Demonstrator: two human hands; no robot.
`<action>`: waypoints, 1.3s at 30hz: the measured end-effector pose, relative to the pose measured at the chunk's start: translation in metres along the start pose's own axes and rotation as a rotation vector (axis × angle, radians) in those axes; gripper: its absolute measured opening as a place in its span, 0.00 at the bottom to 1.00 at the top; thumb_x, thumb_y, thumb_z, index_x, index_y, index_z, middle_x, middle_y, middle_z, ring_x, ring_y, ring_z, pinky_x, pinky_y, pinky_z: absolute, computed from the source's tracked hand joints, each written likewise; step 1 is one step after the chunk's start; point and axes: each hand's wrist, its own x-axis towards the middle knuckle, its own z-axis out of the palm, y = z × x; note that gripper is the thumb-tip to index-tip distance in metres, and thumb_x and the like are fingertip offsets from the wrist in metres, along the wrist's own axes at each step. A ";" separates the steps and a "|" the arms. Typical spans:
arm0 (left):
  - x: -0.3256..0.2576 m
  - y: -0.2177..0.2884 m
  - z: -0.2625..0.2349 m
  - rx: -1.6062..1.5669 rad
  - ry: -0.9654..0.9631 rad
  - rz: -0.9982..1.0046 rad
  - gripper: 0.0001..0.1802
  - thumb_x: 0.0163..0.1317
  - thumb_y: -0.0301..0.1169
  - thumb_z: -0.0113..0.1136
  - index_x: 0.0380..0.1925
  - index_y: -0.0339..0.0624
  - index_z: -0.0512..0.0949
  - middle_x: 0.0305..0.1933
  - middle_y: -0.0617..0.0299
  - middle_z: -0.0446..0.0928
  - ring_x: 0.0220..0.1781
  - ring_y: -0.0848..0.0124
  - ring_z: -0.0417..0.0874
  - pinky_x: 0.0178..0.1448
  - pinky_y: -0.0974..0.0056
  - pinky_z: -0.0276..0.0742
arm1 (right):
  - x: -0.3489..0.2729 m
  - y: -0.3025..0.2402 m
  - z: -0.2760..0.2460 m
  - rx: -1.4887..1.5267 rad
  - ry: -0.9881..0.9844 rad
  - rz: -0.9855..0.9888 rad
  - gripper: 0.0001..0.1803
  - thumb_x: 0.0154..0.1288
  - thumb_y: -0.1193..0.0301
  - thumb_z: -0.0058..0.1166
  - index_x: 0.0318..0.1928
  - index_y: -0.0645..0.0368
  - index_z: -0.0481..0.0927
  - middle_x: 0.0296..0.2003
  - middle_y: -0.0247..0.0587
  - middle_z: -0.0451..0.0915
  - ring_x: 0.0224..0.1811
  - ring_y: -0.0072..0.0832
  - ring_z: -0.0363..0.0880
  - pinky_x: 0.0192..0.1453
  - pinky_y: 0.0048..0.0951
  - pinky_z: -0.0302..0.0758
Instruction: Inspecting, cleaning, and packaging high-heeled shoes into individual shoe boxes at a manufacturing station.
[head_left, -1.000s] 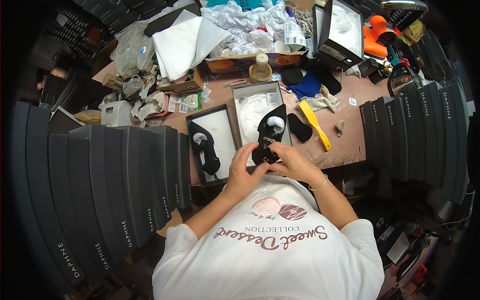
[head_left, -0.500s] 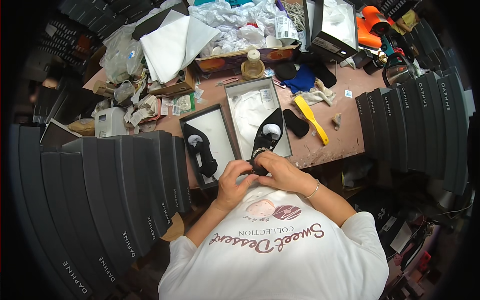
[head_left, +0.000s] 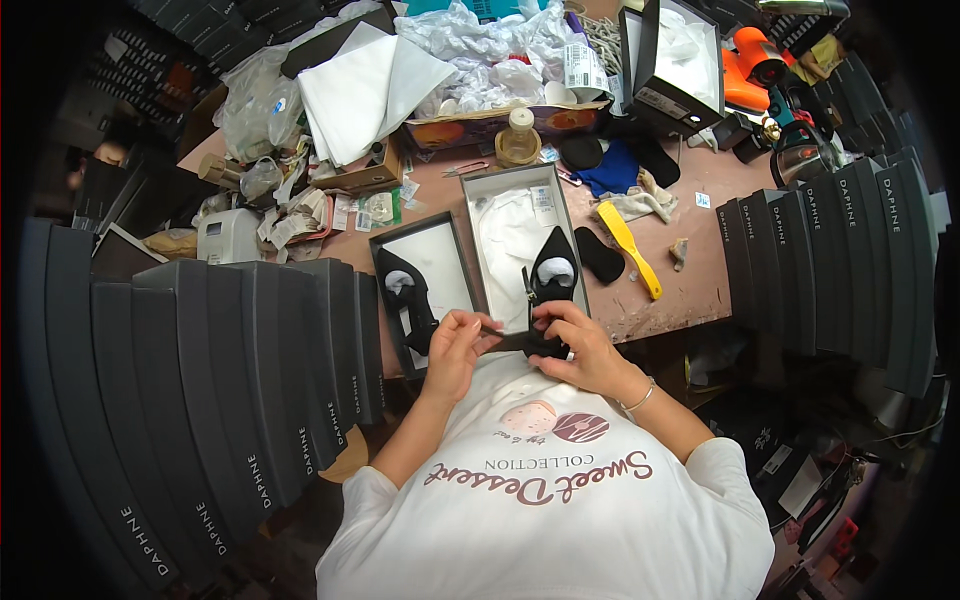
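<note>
Two bare hands are together on one shoe in the head view, the only view. The left hand (head_left: 460, 350) is pinching a thin black strap (head_left: 510, 339) between thumb and fingertips, and draws it out to the side; the right hand (head_left: 588, 352) is curled around the rear part of a black pointed shoe (head_left: 557, 243), with thumb on the near side, though how firmly it presses I cannot tell. This shoe lies with its toe pointing away from the person, over the near part of a grey cardboard box (head_left: 510, 177) lined with white tissue paper (head_left: 505, 235), and a pale round stuffing (head_left: 556, 271) sits in its opening. In my judgement, the step in hand is to arrange or fasten the strap. For doing it well, the right hand should steady the shoe at its back, so that pulling does not turn the toe, and the left hand should lead the strap flat, without twist and without strong force, because so narrow a band may crease. It would be wise to leave the stuffing in its place. The second black shoe (head_left: 415, 312), resting in the shallow black tray with white inside (head_left: 445, 265) just to the left, deserves attention also: the left wrist should better not brush it.
</note>
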 end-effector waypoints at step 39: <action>0.071 -0.018 0.046 -0.361 0.094 -0.284 0.19 0.64 0.38 0.60 0.50 0.42 0.70 0.44 0.56 0.78 0.44 0.62 0.81 0.47 0.55 0.80 | 0.006 -0.013 -0.009 0.254 0.008 -0.144 0.18 0.42 0.81 0.63 0.28 0.61 0.63 0.46 0.46 0.74 0.47 0.37 0.76 0.52 0.29 0.72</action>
